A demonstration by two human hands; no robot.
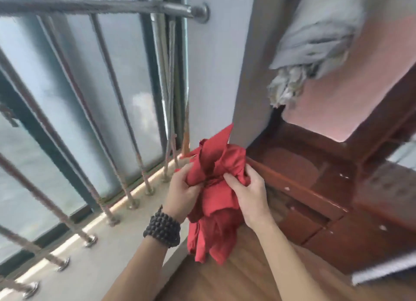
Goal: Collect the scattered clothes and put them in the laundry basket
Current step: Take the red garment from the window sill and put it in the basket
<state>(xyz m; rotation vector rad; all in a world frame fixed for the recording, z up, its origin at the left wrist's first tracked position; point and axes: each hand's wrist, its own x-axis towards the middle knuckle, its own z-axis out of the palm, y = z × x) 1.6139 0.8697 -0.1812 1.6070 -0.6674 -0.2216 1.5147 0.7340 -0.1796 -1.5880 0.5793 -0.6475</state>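
Note:
A bunched red garment [216,188] hangs in mid-air at the centre of the head view, above a wooden floor. My left hand [182,192], with a dark bead bracelet on its wrist, grips the garment's left side. My right hand [249,195] pinches its right side, fingers closed into the cloth. A grey cloth [315,37] with a pale crumpled piece under it hangs at the upper right, apart from both hands. No laundry basket is in view.
A window with metal bars [108,111] and a pale sill [94,251] runs along the left. A grey wall pillar [225,75] stands behind the garment. Dark red-brown wooden furniture [315,188] fills the right. Wooden floor [236,278] lies below.

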